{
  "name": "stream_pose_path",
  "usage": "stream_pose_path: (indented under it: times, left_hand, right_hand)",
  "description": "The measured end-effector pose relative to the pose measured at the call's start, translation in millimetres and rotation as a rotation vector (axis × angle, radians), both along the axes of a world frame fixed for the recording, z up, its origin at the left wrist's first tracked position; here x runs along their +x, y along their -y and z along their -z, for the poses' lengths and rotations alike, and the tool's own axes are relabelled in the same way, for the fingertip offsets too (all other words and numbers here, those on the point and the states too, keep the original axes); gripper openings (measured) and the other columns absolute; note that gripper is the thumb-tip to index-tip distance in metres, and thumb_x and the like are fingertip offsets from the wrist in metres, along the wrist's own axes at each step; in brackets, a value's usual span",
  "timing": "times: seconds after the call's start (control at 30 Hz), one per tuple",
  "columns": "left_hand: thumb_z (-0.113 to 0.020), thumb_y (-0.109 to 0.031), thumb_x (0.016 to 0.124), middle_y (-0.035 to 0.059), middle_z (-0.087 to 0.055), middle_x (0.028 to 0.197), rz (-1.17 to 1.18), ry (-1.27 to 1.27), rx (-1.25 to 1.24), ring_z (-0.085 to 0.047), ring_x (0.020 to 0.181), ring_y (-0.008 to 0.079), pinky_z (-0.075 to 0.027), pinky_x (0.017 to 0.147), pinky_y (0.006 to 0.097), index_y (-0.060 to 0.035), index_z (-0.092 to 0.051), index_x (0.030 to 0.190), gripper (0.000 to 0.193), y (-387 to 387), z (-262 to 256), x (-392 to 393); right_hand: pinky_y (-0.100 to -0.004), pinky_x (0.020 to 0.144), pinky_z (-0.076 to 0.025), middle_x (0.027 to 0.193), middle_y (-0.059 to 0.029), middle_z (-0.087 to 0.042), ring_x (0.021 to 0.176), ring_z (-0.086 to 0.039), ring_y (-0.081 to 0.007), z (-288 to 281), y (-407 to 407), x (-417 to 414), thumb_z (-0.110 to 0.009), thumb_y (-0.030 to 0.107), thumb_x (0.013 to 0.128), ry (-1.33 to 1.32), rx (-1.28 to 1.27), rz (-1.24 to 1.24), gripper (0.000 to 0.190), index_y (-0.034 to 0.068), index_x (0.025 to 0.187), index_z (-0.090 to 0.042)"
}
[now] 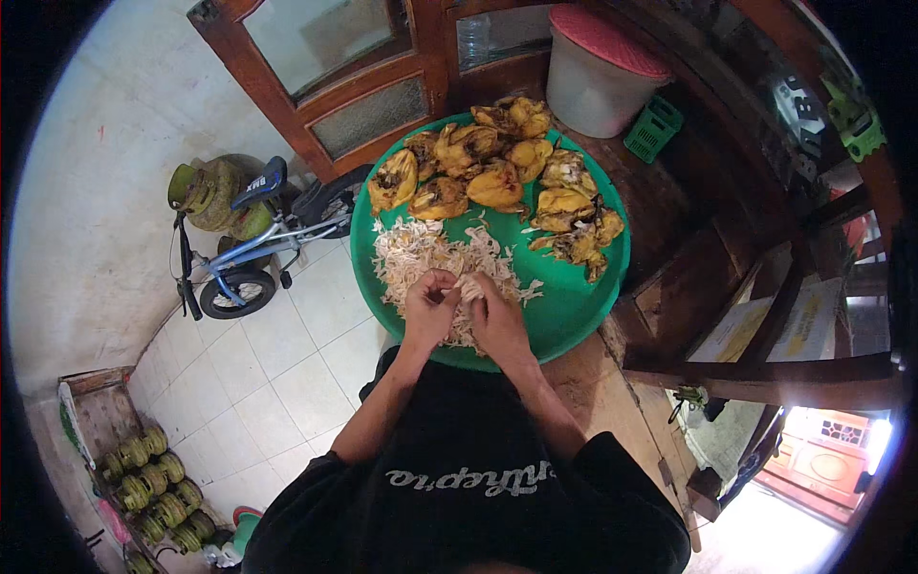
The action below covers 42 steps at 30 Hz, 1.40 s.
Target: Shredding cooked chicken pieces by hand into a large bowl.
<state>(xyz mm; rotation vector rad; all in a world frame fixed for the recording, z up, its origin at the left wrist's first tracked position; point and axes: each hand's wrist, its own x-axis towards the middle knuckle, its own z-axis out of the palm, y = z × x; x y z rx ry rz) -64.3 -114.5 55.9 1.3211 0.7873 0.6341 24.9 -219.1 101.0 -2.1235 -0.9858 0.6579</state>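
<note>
Both hands meet over the near edge of a round green plastic tray (566, 326). My right hand (496, 316) grips a pale piece of chicken meat (470, 288) between thumb and fingers. At the left side of that piece, the thumb and fingertips of my left hand (432, 305) pinch it. Beneath and beyond the hands lies a heap of shredded chicken (412, 251). Several whole cooked yellow chickens (495, 185) cover the far part of the tray, and browned chicken pieces (577, 240) lie at its right.
Beyond the tray stand a white bucket with a red lid (592, 93) and a green plastic basket (652, 129). A small bicycle (244, 251) and green gas cylinders (211, 194) are at the left. A wooden-framed glass door (366, 107) rises behind the tray.
</note>
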Motion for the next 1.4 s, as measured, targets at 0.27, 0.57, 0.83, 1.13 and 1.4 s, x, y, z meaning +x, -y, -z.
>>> stream_pose_path:
  times: [0.27, 0.57, 0.83, 1.13, 1.4]
  left_hand:
    - [-0.062, 0.004, 0.079, 0.0019, -0.061, 0.076, 0.066, -0.064, -0.122, -0.055, 0.064, 0.0064, -0.043, 0.057, 0.0201, -0.0008, -0.061, 0.09, 0.012, 1.1, 2.4, -6.5]
    - [-0.063, 0.003, 0.08, 0.0023, -0.062, 0.077, 0.072, -0.087, -0.11, -0.056, 0.067, 0.0074, -0.045, 0.059, 0.0211, -0.0004, -0.061, 0.09, 0.011, 3.0, 7.6, -7.1]
    - [-0.064, 0.005, 0.08, 0.0023, -0.062, 0.081, 0.009, -0.01, -0.163, -0.057, 0.071, 0.0073, -0.045, 0.063, 0.0207, -0.0005, -0.063, 0.093, 0.014, 5.1, 0.5, -2.7]
    - [-0.063, 0.004, 0.08, 0.0019, -0.063, 0.076, 0.067, -0.061, -0.112, -0.058, 0.068, 0.0079, -0.048, 0.064, 0.0213, 0.0001, -0.065, 0.093, 0.014, 2.1, -1.4, -4.4]
    - [-0.061, 0.003, 0.08, 0.0046, -0.064, 0.078, 0.007, -0.039, -0.273, -0.06, 0.069, 0.0095, -0.05, 0.064, 0.0219, 0.004, -0.064, 0.092, 0.013, 0.2, 0.0, -6.4]
  right_hand:
    - [-0.04, 0.071, -0.05, 0.086, -0.0215, -0.065, 0.075, -0.065, -0.036, 25.3, 9.6, 15.5, -0.05, 0.016, 0.09, -0.066, 0.141, -0.092, 0.04, 0.007, 0.128, -0.049]
    - [-0.0343, 0.052, -0.045, 0.065, -0.0093, -0.058, 0.055, -0.055, -0.018, 34.6, 11.1, 20.4, -0.051, 0.015, 0.09, -0.206, 0.219, -0.128, 0.038, 0.005, 0.127, -0.05]
    - [-0.0315, 0.053, -0.045, 0.066, -0.008, -0.057, 0.056, -0.056, -0.0157, 24.6, 12.4, 14.4, -0.051, 0.016, 0.09, -0.417, 0.075, -0.025, 0.038, 0.006, 0.127, -0.049]
    - [-0.0406, 0.074, -0.049, 0.09, -0.0208, -0.064, 0.081, -0.062, -0.036, 33.0, 18.7, 17.3, -0.053, 0.015, 0.089, -0.303, 0.093, -0.059, 0.04, 0.004, 0.128, -0.048]
    - [-0.0406, 0.078, -0.048, 0.096, -0.0243, -0.062, 0.086, -0.063, -0.034, 30.3, 16.1, 16.7, -0.051, 0.013, 0.089, -0.388, 0.11, 0.049, 0.042, 0.003, 0.13, -0.046]
